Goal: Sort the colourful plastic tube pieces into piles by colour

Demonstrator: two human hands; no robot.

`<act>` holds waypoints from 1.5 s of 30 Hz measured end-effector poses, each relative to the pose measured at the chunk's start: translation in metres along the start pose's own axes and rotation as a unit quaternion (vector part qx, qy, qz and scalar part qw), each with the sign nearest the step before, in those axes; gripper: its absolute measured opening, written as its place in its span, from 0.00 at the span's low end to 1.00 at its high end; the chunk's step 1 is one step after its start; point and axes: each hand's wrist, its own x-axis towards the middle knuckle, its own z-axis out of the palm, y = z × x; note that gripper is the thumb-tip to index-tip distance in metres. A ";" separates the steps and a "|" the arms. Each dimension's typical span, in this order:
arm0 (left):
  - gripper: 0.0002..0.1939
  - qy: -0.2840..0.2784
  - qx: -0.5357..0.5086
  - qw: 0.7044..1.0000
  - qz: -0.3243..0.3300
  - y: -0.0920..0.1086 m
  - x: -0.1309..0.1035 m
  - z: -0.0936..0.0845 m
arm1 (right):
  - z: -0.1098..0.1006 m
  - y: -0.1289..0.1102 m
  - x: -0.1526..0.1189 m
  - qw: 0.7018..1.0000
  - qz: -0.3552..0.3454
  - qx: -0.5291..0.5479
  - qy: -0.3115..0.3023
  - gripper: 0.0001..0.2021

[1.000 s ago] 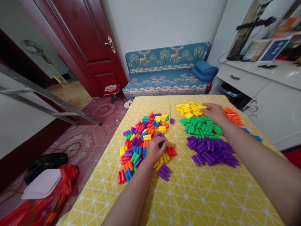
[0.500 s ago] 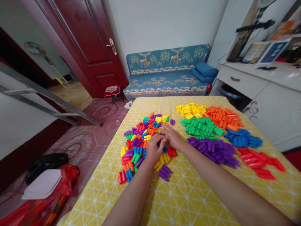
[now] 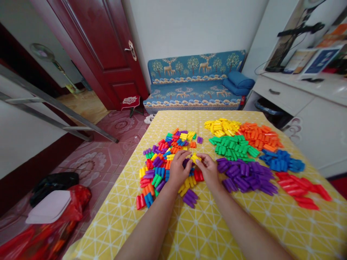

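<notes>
My right hand [image 3: 210, 169] pinches a yellow plastic piece [image 3: 195, 157] between thumb and fingers, over the right edge of a mixed-colour heap [image 3: 158, 171]. Close on its left, my left hand [image 3: 179, 168] has curled fingers, with a purple piece [image 3: 186, 162] at its fingertips. Right of the hands lie single-colour piles: yellow [image 3: 222, 127], green [image 3: 233, 147], orange [image 3: 260, 135], purple [image 3: 248, 175], blue [image 3: 282, 160] and red [image 3: 302, 187].
The table [image 3: 195, 231] has a yellow patterned cloth. Behind it stands a blue sofa [image 3: 189, 88]. A white cabinet [image 3: 306, 115] is at the right, a metal ladder [image 3: 81, 122] at the left. Bags [image 3: 78, 202] lie on the floor.
My right hand has drawn back from over the heap, and a yellow piece now shows in its fingers. An orange piece behind it is uncovered. My left hand has barely moved.
</notes>
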 end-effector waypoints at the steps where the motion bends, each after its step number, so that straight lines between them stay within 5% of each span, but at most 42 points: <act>1: 0.15 -0.012 0.002 1.000 -0.003 0.000 0.000 0.000 | 0.001 -0.002 -0.001 1.000 0.003 0.005 -0.010 0.12; 10: 0.14 -0.036 -0.017 0.999 -0.015 -0.002 -0.001 0.001 | 0.000 -0.006 -0.001 0.999 -0.017 -0.006 -0.051 0.10; 28: 0.09 0.030 -0.067 0.997 -0.036 -0.004 -0.002 0.003 | 0.003 -0.006 -0.002 0.998 0.007 0.006 -0.058 0.16; 33: 0.22 -0.004 -0.123 0.989 -0.078 -0.008 -0.003 0.006 | 0.000 -0.006 -0.002 1.000 -0.021 0.013 -0.012 0.18; 39: 0.20 -0.074 -0.081 0.992 -0.063 -0.006 -0.004 0.004 | -0.005 -0.002 0.002 0.998 -0.053 -0.004 0.019 0.14; 45: 0.28 -0.101 -0.050 0.992 -0.054 -0.001 -0.004 0.002 | -0.008 -0.005 0.002 0.997 -0.060 -0.041 0.004 0.13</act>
